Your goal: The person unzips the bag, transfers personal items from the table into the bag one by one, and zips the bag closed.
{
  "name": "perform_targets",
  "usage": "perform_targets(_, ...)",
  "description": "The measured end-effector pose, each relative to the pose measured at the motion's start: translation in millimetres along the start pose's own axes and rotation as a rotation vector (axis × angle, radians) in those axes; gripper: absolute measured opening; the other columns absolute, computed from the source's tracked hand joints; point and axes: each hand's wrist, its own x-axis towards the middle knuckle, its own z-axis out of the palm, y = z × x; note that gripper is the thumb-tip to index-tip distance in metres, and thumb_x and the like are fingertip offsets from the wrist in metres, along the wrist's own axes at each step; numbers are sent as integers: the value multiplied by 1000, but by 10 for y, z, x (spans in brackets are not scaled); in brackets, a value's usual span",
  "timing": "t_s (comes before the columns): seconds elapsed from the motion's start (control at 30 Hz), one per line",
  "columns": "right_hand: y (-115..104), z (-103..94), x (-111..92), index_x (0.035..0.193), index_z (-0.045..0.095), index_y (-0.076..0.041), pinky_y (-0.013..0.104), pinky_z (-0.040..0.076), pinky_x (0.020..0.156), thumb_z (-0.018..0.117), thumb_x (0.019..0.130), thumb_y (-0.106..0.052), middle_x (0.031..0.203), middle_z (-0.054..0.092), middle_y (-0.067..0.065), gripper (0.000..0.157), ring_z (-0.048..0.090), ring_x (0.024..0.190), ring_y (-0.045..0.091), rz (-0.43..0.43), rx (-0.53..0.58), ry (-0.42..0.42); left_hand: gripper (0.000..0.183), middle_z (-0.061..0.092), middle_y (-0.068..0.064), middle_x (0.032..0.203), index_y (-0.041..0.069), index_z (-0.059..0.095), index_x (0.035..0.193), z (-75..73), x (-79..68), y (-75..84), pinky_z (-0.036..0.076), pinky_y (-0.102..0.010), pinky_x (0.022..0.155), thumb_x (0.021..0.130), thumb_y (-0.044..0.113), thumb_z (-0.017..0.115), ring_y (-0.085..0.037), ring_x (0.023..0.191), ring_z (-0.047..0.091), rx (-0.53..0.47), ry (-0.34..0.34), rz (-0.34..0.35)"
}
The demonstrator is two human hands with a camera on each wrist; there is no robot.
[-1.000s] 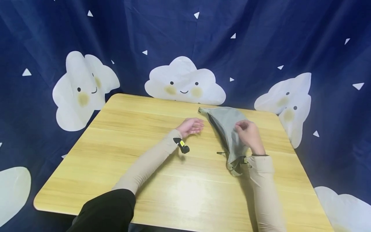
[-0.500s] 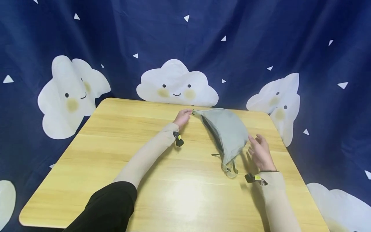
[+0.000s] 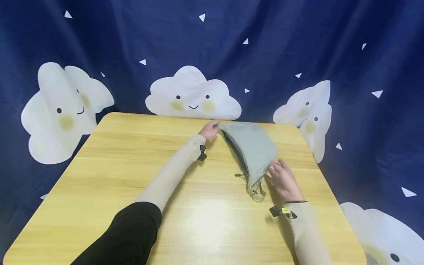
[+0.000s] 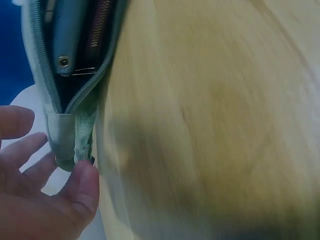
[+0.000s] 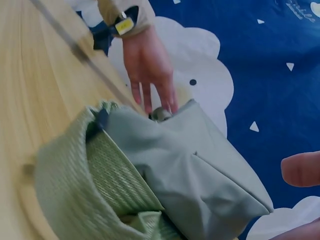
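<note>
A grey-green sling bag (image 3: pixel 256 145) lies toward the table's far right, its zipped mouth gaping to the left. My left hand (image 3: pixel 208 130) pinches the strap end at the bag's far tip; the left wrist view shows the thumb (image 4: pixel 82 187) against the webbing (image 4: pixel 85 127). Inside the mouth, a bluish item with a brass snap (image 4: pixel 63 61) and a zipper (image 4: pixel 99 25) show. My right hand (image 3: pixel 283 180), fingers loosely extended, is at the bag's near right side. The folded strap (image 5: pixel 65 175) fills the front of the right wrist view.
The wooden table (image 3: pixel 126 165) carries the bag. A dark zipper pull (image 3: pixel 239 175) sticks out to the bag's left. Behind the table hangs a navy curtain (image 3: pixel 175 33) with smiling clouds.
My left hand has reached forward to the bag's far tip and taken hold there. My right hand has moved off the top of the bag to its near right side.
</note>
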Motion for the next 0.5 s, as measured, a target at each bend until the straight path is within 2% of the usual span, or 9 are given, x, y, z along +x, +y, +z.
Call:
perform_targets(0.1,35,57,12,160,-30,-16,51,9,134,37,112,-20,172,-25,8,82,-7,163,31,-17,0,-24,48,48,-9,161,10,44,156,-7,20,-39,42,-43,122,111,23,45,-32,142,52,3,35,-14)
perform_targets(0.2,67,90,21,161,-27,-15,53,9,133,38,112,-18,173,-21,9,81,-5,163,30,-28,6,-35,43,56,-12,154,7,52,150,-25,25,-59,45,-42,119,109,18,50,-33,137,57,10,86,-2)
perform_targets(0.23,76,97,21,161,-26,-15,53,9,133,38,112,-18,174,-18,9,81,-4,164,29,-30,7,-38,41,58,-12,152,6,55,148,-32,28,-64,42,-41,121,108,17,52,-30,140,55,26,95,2)
perform_targets(0.37,103,87,30,165,-15,-15,54,12,133,38,112,-16,174,10,9,75,13,162,24,-49,-12,-42,36,63,-14,145,5,64,139,-50,35,-77,45,-40,119,105,14,58,-30,137,57,53,86,-13)
perform_targets(0.5,96,30,54,166,1,-12,53,18,132,41,111,-16,158,36,-2,68,35,148,17,-81,-47,-48,30,68,-15,138,5,70,131,-62,32,-67,50,-42,113,103,14,61,-31,125,65,56,51,-20)
